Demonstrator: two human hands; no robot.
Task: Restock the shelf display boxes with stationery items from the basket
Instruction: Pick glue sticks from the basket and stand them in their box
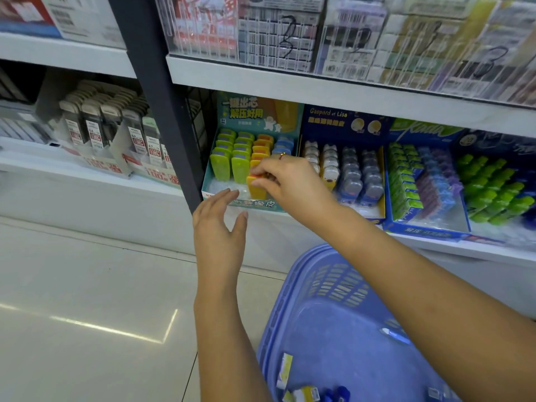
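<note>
Upright yellow eraser [257,190] in teal display box [262,206].
Your right hand [285,181] pinches its top end, long axis vertical; your left hand [216,227] hovers open, fingers spread, near the box front.

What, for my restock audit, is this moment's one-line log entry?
right hand: pinches yellow eraser standing in teal display box | left hand: open, empty, by box front | basket: small packs inside

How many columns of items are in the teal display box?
4, left to right: green column, second green column, orange-yellow column whose front yellow item the right hand pinches, blue column partly hidden behind that hand.
</note>
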